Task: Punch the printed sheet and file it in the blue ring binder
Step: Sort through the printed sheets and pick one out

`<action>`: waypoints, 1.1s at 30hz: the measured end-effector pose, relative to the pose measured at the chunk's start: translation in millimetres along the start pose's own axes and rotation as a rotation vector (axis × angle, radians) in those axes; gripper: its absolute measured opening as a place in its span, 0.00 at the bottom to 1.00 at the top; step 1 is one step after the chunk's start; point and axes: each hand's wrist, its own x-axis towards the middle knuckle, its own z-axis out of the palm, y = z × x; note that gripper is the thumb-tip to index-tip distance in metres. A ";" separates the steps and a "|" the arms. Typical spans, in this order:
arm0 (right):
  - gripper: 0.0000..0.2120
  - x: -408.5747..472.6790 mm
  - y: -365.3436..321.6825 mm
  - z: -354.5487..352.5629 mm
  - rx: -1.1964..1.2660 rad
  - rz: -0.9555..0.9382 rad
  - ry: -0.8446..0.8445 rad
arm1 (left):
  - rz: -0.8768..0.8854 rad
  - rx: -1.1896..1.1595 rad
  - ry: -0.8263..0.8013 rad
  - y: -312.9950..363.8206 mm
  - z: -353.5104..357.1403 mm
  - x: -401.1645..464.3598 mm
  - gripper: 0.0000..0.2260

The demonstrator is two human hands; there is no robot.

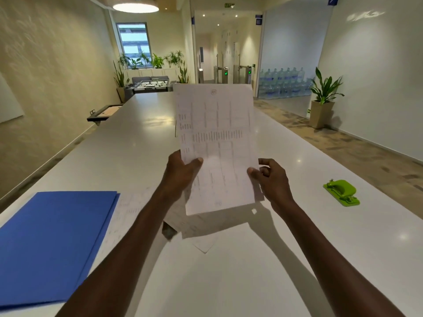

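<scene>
A printed sheet point(217, 138) with faint table text is held upright above the white table point(229, 282). My left hand point(182, 172) grips its lower left edge, thumb on the front. My right hand point(271, 177) pinches its lower right edge. The blue ring binder point(50, 243) lies closed and flat on the table at the near left. A green hole punch point(341, 192) sits on the table to the right, apart from both hands.
More printed sheets point(196, 229) lie loose on the table under the raised one, next to the binder. The long table runs far ahead. A potted plant point(324, 99) stands by the right wall and a small tray point(104, 113) hangs off the table's left side.
</scene>
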 end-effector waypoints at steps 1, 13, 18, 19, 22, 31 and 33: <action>0.09 -2.3 3.3 4.5 0.004 0.019 0.046 | 0.005 -0.021 0.007 1.4 -7.4 1.5 0.18; 0.18 -65.2 38.2 100.8 -0.689 -0.343 -0.496 | 0.029 -0.122 0.057 8.3 -65.7 11.2 0.12; 0.25 -94.0 37.3 144.3 -0.940 -0.464 -0.792 | 0.056 -0.092 0.039 5.2 -75.6 13.2 0.12; 0.24 -98.1 40.0 148.0 -0.950 -0.447 -0.820 | 0.059 -0.088 0.038 4.7 -77.0 13.9 0.12; 0.24 -101.5 47.4 150.2 -0.984 -0.375 -0.842 | 0.058 -0.091 0.033 3.4 -81.4 17.6 0.12; 0.26 -72.2 62.5 93.1 -1.066 -0.251 -0.782 | 0.072 -0.120 0.050 1.2 -75.1 31.2 0.12; 0.26 -64.2 69.3 73.3 -1.058 -0.244 -0.767 | 0.060 -0.145 0.061 -0.4 -73.9 32.0 0.14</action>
